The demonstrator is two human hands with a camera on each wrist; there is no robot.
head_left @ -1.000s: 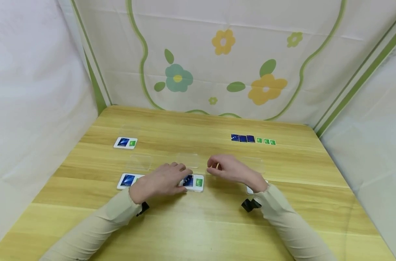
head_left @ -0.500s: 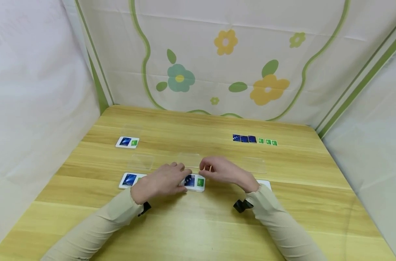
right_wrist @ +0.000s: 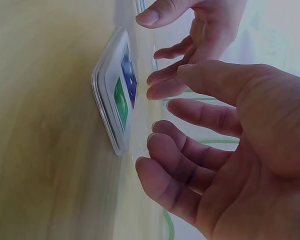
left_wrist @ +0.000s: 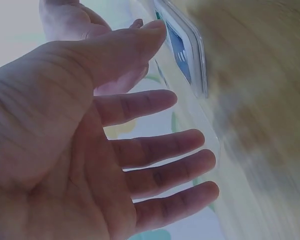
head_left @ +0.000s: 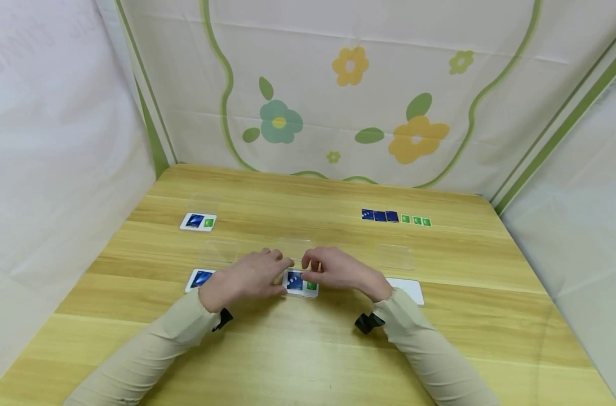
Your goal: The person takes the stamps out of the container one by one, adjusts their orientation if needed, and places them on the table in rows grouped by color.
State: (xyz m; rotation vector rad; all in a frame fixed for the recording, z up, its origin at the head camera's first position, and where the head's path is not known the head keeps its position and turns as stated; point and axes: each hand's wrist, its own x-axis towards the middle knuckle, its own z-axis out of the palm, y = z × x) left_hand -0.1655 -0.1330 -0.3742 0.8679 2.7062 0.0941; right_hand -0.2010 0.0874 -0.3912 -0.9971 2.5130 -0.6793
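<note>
A white rounded plate with a dark blue picture and a green square lies on the table at the middle. In both wrist views it has a clear layered edge. My left hand is at its left end, fingers spread and nearly straight, thumb by the near corner. Over its right end hovers my right hand, the thumb overlapping the plate in the head view. The right wrist view has the fingers loosely bent, with nothing between them and the thumb.
Similar plates with pictures lie at left and back left. A blank white plate is under the right wrist's side. Clear sheets lie behind the plates. Dark blue cards and green cards form a row at back right.
My right hand has moved left to the middle plate, uncovering the blank plate at right. The left hand has drawn back slightly, its fingers off the plate's picture.
</note>
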